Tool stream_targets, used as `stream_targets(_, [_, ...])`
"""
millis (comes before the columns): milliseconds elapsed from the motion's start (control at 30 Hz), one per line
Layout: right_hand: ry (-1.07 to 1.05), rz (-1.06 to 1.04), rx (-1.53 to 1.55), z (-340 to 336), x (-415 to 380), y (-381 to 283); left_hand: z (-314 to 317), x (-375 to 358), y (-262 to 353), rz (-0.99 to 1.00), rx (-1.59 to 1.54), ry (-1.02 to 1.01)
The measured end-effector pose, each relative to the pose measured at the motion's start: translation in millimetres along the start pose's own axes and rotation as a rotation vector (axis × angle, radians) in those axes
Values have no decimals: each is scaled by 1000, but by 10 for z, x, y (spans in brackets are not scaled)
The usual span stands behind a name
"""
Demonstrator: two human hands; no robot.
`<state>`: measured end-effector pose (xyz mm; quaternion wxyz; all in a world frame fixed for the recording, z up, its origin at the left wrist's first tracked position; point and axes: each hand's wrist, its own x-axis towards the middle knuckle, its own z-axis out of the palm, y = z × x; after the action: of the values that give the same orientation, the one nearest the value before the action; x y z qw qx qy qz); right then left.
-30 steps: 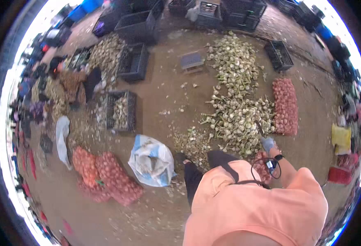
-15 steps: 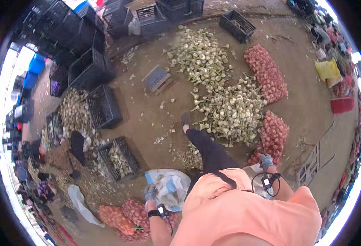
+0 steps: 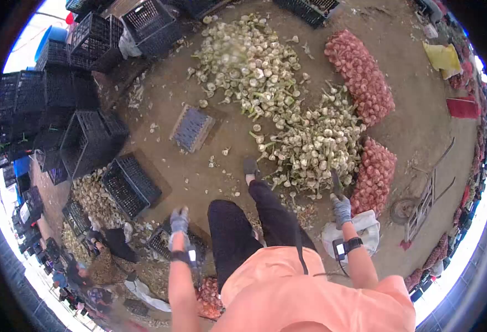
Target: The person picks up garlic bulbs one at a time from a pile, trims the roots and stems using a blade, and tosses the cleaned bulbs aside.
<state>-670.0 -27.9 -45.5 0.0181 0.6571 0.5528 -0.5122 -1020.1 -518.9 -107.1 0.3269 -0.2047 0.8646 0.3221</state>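
Observation:
My left hand (image 3: pixel 178 222), in a grey glove, is raised with nothing in it, its fingers apart. It appears above a black crate (image 3: pixel 158 243) that it partly hides. My gloved right hand (image 3: pixel 341 210) grips a knife (image 3: pixel 336 183), its dark blade pointing forward. The handle is hidden in my fingers. Ahead of the blade lies a heap of garlic bulbs (image 3: pixel 315 144) with their stems on. A filled red mesh sack (image 3: pixel 374 177) lies beside my right hand, and a white sack (image 3: pixel 368 235) shows beneath that wrist.
Another garlic pile (image 3: pixel 249 63) and a second full mesh sack (image 3: pixel 359 77) lie farther forward. A small low stool (image 3: pixel 191 128) stands left of the garlic. Black crates (image 3: pixel 132 185) line the left side. A metal hand cart (image 3: pixel 420 213) lies at right; a person (image 3: pixel 102 265) sits lower left.
My view has turned and shifted. My left hand has moved forward, away from the white and blue sack, which is now out of sight. My right hand still holds the knife, now farther forward.

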Motion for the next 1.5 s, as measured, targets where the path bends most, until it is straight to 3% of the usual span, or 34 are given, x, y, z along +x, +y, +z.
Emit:
stream_targets(33, [-2,10,1,60,-26,-190,37,421,-99,121,190,42])
stream_targets(67, [12,81,86,96,-82,-417,71,499,204,119,200,39])
stream_targets(100, [29,154,170,126,-76,-544,111,491,689,258,339,-72])
stream_targets(133, [56,64,84,131,58,-360,179,512,1114,397,478,-184])
stream_targets(167, [58,74,92,95,95,-268,276,621,1360,400,491,-187])
stream_targets(233, [113,137,-14,90,96,-45,466,839,1773,525,968,-234])
stream_targets(267, [153,239,39,98,66,26,585,873,2079,494,1072,-273])
stream_targets(300, [193,340,93,99,23,71,696,1064,2172,499,1090,-279])
stream_targets(367, [227,317,178,82,-107,220,953,1509,2291,631,1125,-284])
stream_targets(500, [420,493,172,334,-147,543,1543,2561,2549,587,1410,-361])
stream_targets(567, [460,589,179,594,-189,765,1783,3083,2394,942,1599,-327])
stream_targets(633, [455,619,51,852,-118,898,2017,3342,2516,1069,1737,-427])
stream_targets(700, [470,677,203,1294,149,602,2306,3646,2604,1392,1851,-615])
stream_targets(733, [454,634,275,1483,291,611,2482,3837,2521,1089,2153,-865])
stream_targets(767, [440,585,350,1668,459,612,2543,4181,2181,1095,2177,-876])
stream_targets(833, [432,535,374,2012,831,316,2514,4912,1468,1399,2219,-1099])
stream_targets(867, [419,461,381,2138,1028,283,2581,4907,1400,1688,2158,-1131])
stream_targets(900, [428,473,407,2256,1191,405,2646,4780,1544,1702,2186,-1133])
stream_targets(967, [447,366,486,2500,1434,714,2752,4400,2029,2198,2204,-1266])
stream_targets(1000, [456,367,560,2623,1548,849,2801,4337,2083,2315,2209,-1305])
stream_targets(1167, [578,338,598,3090,1808,1247,2914,4496,1947,2329,2304,-1480])
stream_targets(1267, [563,410,677,3374,1782,1522,2751,4694,2059,1969,2489,-1561])
stream_targets(1367, [599,382,629,3752,1819,1981,2789,4961,2155,1617,2610,-1490])
stream_targets(1500, [711,278,634,4047,2149,2061,3598,5150,1669,1575,2488,-1340])
